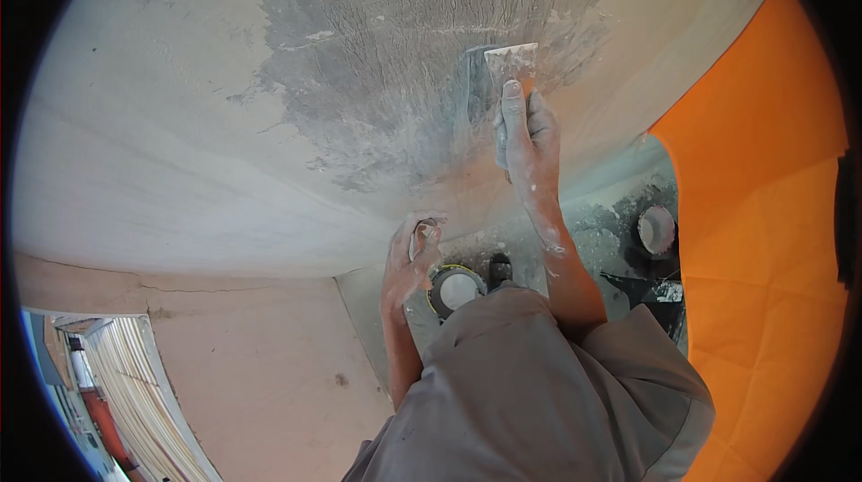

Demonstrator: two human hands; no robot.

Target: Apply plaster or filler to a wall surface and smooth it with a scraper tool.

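Observation:
My right hand is closed round a putty knife, its thumb along the tool and its wide, putty-smeared blade at the wall. Behind the blade lies a dark grey, streaked patch of the wall, bordered by paler coating. My left hand hangs lower and to the left, apart from the knife. Its fingers are curled with the thumb toward them; whether anything thin is between them I cannot make out. White putty coats both hands.
Below my left hand stands a round bucket with white contents. Another pale round container is on the splattered floor at right. An orange sheet hangs along the right side. An opening shows at lower left.

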